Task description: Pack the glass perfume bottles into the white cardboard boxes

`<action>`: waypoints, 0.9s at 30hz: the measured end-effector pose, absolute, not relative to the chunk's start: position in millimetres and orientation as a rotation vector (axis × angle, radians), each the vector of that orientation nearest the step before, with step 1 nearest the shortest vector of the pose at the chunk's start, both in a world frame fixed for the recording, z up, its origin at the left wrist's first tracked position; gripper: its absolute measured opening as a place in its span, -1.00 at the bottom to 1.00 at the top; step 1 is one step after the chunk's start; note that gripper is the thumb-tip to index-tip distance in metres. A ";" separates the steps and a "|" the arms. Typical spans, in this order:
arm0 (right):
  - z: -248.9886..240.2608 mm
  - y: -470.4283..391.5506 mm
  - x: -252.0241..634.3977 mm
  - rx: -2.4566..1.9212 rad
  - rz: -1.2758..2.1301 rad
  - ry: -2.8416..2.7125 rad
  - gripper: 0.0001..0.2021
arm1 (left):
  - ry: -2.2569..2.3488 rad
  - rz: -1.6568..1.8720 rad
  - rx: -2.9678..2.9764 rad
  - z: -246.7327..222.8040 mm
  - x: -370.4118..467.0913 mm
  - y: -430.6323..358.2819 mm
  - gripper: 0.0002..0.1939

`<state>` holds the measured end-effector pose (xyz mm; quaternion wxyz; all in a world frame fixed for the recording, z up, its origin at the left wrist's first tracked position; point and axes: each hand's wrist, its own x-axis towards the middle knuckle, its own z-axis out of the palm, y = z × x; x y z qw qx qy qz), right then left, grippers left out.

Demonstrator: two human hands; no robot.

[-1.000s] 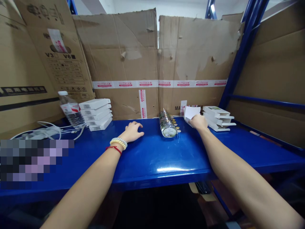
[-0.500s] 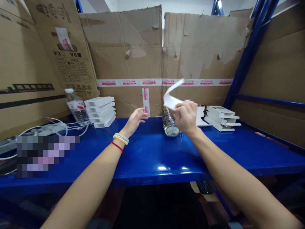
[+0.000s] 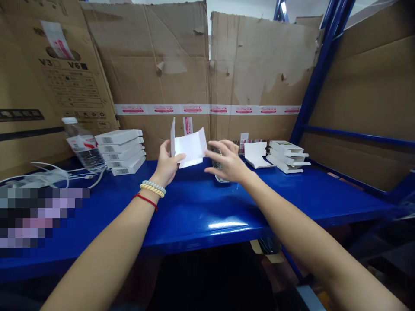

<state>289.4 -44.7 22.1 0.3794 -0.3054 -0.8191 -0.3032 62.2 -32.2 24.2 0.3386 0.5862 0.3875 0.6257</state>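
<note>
My left hand (image 3: pixel 167 163) grips an unfolded white cardboard box (image 3: pixel 191 147) by its left side, thumb over the inner face. The box's flaps stand up at its left and right. My right hand (image 3: pixel 227 160) is just to the right of the box, fingers spread and somewhat blurred; whether a fingertip touches the box edge I cannot tell. Partly hidden behind that hand is a row of shiny round metal-looking items (image 3: pixel 221 178) lying on the blue table (image 3: pixel 194 207).
An open white box (image 3: pixel 256 154) and a stack of open white boxes (image 3: pixel 287 156) stand at the right. On the left are stacked closed white boxes (image 3: pixel 121 151), a water bottle (image 3: pixel 81 144) and white cables (image 3: pixel 48 178). Cardboard sheets (image 3: pixel 149 65) wall the back.
The white box has passed from my right hand to my left and now faces me opened out. My right hand has let go and spread its fingers. The view has shifted to the right.
</note>
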 end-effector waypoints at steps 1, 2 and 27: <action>27.6 -42.3 301.6 -0.855 -0.712 -2.046 -0.53 | 1.092 1.644 1.503 22.0 58.8 -27.1 -0.09; 32.8 -39.1 316.4 -0.974 -0.650 -1.960 -0.51 | 1.176 1.651 1.481 19.3 53.8 -22.0 -0.08; -1.4 0.5 461.8 -1.733 -0.195 -0.570 -0.94 | 2.133 0.823 1.931 0.1 15.7 -14.1 -0.03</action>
